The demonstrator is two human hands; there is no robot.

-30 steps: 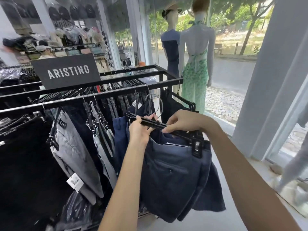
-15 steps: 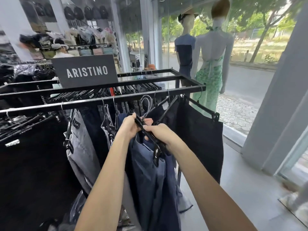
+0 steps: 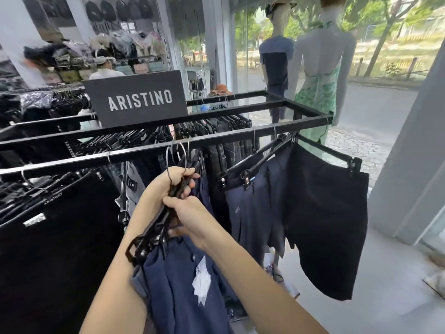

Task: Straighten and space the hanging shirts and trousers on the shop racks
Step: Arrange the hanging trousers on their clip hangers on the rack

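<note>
Clip hangers (image 3: 149,239) bunched in 2 grips.
Left grip (image 3: 172,186) curls round their tops; right grip (image 3: 192,216), just below, clasps the same bundle above navy shorts (image 3: 178,285).

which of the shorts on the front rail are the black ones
The black shorts at the front rail's far right end, nearest the window. The shorts beside them and the bunch that the left hand and right hand grip are navy.

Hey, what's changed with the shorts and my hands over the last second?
The navy shorts on their black clip hangers swung from broadside to end-on toward you, shifting left from the end of the rail. Both the left hand and right hand kept gripping the hangers. The ARISTINO sign stayed put.
</note>
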